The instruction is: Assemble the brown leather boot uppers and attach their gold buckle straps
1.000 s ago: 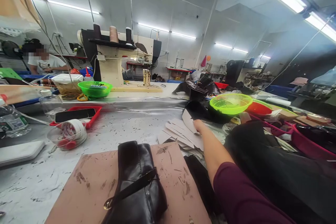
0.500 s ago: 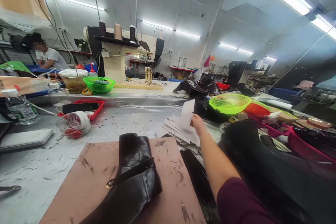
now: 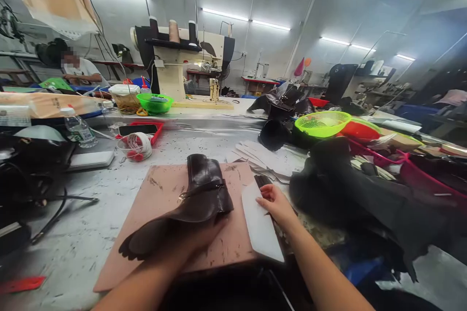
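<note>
On a pinkish board lies a dark brown leather boot upper with a strap and buckle, its front edge raised. My left hand reaches in low beneath the boot upper's edge, touching it. That hand's fingers are blurred and partly covered by the leather. My right hand is closed on a white sheet, pinched at its upper right edge between thumb and fingers. The sheet hangs over the board's right edge, beside the boot upper. Behind it is a stack of similar white pieces.
A sewing machine stands at the back. Black material and a pink basket crowd the right. A green basket sits further back. A clear tub, a bottle and black straps are left. A person sits far left.
My right hand has brought a white sheet from the stack to the board's right edge. My left hand has come in under the boot upper, whose front edge is now raised. The view has shifted.
</note>
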The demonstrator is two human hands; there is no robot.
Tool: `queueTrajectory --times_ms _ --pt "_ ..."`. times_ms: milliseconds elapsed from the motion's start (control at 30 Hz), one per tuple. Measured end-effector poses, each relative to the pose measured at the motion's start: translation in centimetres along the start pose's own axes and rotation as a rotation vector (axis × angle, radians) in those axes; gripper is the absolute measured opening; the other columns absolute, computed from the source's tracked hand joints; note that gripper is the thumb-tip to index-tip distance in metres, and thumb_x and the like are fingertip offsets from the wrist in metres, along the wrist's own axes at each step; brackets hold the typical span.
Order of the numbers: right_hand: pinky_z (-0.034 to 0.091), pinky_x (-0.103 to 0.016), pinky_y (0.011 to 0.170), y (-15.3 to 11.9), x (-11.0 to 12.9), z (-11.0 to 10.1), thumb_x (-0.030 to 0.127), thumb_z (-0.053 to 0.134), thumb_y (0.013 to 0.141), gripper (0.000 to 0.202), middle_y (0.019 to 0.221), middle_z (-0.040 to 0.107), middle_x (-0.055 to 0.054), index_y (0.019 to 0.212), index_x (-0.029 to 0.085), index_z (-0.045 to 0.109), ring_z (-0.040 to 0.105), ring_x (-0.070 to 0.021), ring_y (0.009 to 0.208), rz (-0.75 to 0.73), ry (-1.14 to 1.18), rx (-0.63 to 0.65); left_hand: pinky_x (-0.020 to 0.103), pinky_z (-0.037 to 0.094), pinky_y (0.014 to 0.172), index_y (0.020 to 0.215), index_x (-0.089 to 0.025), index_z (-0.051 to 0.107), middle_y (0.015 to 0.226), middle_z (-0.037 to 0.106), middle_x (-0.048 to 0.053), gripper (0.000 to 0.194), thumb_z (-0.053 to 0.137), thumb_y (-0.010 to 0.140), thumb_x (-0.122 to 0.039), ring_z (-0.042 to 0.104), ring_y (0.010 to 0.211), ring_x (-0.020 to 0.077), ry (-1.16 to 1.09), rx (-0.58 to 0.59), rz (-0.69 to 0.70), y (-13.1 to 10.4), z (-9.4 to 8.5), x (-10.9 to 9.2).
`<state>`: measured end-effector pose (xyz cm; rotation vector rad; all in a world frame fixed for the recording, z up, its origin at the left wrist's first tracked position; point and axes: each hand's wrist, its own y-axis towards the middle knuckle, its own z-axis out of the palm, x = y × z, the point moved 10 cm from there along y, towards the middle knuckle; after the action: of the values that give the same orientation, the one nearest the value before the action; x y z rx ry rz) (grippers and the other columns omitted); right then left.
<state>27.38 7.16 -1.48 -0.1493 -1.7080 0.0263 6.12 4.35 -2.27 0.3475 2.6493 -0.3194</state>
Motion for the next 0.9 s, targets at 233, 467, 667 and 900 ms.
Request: queueTrajectory --times_ms 233,467,667,900 --pt "0.044 -0.028 0.060 -3.0 2.1 1.3 0.020 0.055 0.055 0.027 0.075 0.062 -0.002 0.082 0.017 0.055 0.057 -0.0176 0.068 -0.068 -0.089 0.163 0.049 0.012 0.108 0.137 -0.026 0.029 0.145 0.025 0.009 0.080 0.030 0.073 -0.074 0.018 0.132 0.0324 -0.009 0.032 -0.003 -2.1 -0.1 0.1" --pt "0.037 -0.027 0.058 -5.9 4.9 0.9 0.022 0.050 0.058 0.014 0.060 0.042 0.002 0.054 0.022 0.036 0.043 -0.0145 0.060 -0.459 -0.309 0.030 0.051 0.012 0.108 0.136 -0.024 0.031 0.144 0.026 0.008 0.079 0.036 0.074 -0.071 0.016 0.132 0.0353 -0.065 0.028 -0.005 -2.6 -0.4 -0.4" --pt "0.040 -0.023 0.056 -6.3 1.9 4.2 0.017 0.041 0.065 0.006 0.065 0.053 -0.002 0.068 0.019 0.046 0.050 -0.0145 0.061 -0.393 -0.779 0.125 0.050 0.016 0.108 0.137 -0.023 0.030 0.143 0.030 0.009 0.078 0.035 0.075 -0.070 0.021 0.131 0.0348 -0.047 0.037 0.001 -2.4 0.2 -0.2" --pt "0.042 -0.032 0.070 -5.3 3.0 6.0 0.017 0.045 0.070 0.037 0.090 0.060 -0.012 0.105 0.012 0.058 0.055 -0.0244 0.081 -0.389 -1.025 0.161 0.047 0.017 0.108 0.136 -0.022 0.031 0.143 0.029 0.010 0.078 0.035 0.075 -0.070 0.023 0.131 0.0324 -0.068 0.010 0.016 -2.3 0.0 -0.4"
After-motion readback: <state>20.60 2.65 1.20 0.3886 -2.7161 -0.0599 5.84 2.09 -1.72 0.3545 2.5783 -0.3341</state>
